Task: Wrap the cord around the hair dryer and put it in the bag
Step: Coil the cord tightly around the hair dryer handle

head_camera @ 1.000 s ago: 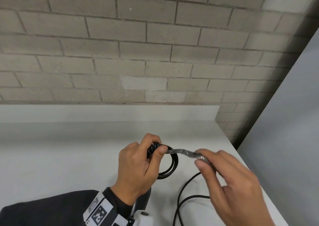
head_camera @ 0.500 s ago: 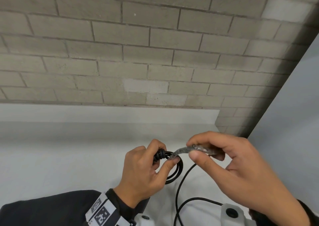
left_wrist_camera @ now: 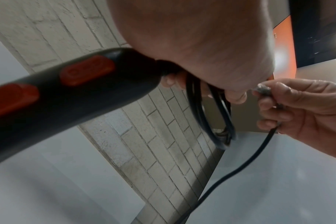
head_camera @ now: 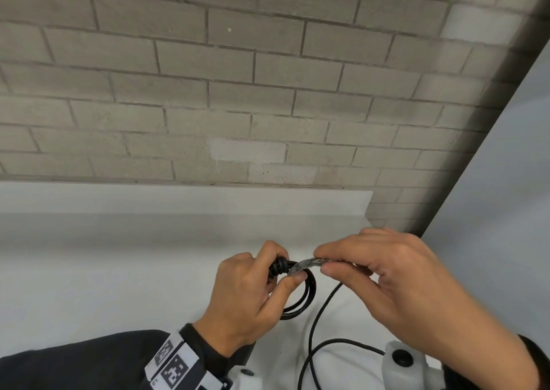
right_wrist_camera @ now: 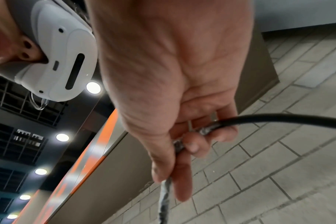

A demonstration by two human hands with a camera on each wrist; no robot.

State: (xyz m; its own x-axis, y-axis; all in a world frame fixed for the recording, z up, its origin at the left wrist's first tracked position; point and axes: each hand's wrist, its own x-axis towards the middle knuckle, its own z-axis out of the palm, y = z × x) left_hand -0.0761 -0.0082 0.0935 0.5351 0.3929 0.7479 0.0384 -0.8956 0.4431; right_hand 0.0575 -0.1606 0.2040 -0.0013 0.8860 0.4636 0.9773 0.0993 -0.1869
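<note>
My left hand (head_camera: 253, 294) grips the end of the hair dryer's black handle (left_wrist_camera: 71, 91), which has orange-red buttons, together with a few loops of black cord (head_camera: 300, 300) hanging below the fist. My right hand (head_camera: 387, 282) pinches a silvery taped stretch of the cord (head_camera: 306, 263) right beside the left thumb. The loose cord (head_camera: 315, 330) runs from the right hand down toward me. In the right wrist view the cord (right_wrist_camera: 259, 119) passes through the curled fingers. No bag is in view, and the dryer's body is hidden.
A white counter (head_camera: 119, 270) with a low raised back edge (head_camera: 178, 196) lies under the hands, against a grey brick wall (head_camera: 238, 92). A pale panel (head_camera: 506, 211) stands at the right. White wrist cameras (head_camera: 404, 363) sit at the bottom edge.
My right hand has risen and moved left with the taped cord, from well right of the loops to right beside the left thumb. The left hand keeps its grip.
</note>
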